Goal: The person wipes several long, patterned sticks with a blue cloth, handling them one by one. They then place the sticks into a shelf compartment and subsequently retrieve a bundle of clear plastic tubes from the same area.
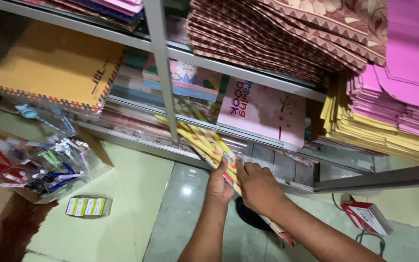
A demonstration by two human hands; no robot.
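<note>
From the head view, your left hand (pixel 219 182) supports from below a long flat bundle of yellow packets (pixel 204 140), fingers curled up around its near part, while your right hand (pixel 258 187) presses down on top, fingers together and clamping the same bundle. The bundle runs away from your grip, up and to the left, its far end poking into the lowest opening of the metal shelf (pixel 248 73), just beside the upright post (pixel 163 73). Its near end sticks out behind your right wrist, towards you.

Judging from this, keep both hands squeezed evenly so the packets stay stacked; the far tips look fanned, so square them before pushing. Keep the bundle level with the shelf lip. Above your grip stands a pink book (pixel 263 109); avoid nudging it. Well to the left of your grip sits a clear box of pens (pixel 49 167).
</note>
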